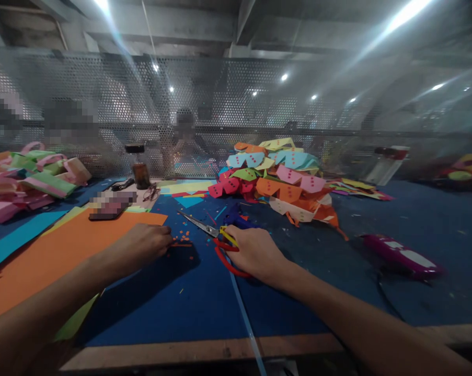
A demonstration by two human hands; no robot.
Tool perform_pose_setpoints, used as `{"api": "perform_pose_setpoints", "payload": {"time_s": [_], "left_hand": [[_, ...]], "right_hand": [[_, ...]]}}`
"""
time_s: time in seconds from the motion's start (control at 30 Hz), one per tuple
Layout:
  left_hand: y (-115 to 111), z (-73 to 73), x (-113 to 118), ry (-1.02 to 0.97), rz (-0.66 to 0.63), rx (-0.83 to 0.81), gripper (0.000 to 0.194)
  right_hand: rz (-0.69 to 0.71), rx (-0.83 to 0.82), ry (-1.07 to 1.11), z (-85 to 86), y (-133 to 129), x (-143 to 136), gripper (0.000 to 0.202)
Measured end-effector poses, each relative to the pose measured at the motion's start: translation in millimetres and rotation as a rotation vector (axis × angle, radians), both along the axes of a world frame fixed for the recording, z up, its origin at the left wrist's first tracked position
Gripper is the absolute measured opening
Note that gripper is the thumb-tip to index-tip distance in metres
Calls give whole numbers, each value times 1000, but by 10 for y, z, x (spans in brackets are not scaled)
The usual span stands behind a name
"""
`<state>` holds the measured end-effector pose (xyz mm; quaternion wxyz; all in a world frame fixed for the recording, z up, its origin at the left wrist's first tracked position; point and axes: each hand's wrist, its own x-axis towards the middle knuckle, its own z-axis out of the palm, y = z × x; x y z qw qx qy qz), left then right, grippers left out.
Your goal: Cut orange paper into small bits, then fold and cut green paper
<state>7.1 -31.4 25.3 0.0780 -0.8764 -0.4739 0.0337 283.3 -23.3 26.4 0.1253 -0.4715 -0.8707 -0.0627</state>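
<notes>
My right hand [255, 250] is closed round the red handles of a pair of scissors [209, 230], whose blades point away to the left and look slightly parted. A yellow piece shows by its fingers. My left hand [151, 241] has its fingers pressed together beside a thin orange strip [181, 245]; the fingertips are partly hidden, and it seems to pinch the strip's end. Small orange scraps [185, 235] lie between the hands. Under my left forearm spreads a large orange sheet [71, 248].
Folded colored paper pieces [290, 177] are piled at the back, with another pile [27, 180] at the far left. A phone [112, 206], a jar [142, 175] and a purple device [402, 256] with a cable stand around. A mesh partition [204, 94] rises behind.
</notes>
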Motion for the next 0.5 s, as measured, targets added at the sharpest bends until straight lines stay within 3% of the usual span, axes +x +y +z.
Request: {"api": "perform_pose_setpoints", "payload": {"time_s": [0.13, 0.5], "left_hand": [[-23, 20, 27, 113, -2, 4, 22], [-36, 48, 41, 79, 6, -3, 22]], "right_hand": [[-11, -10, -11, 0, -2, 0, 18], [-12, -40, -51, 50, -34, -21, 23]]}}
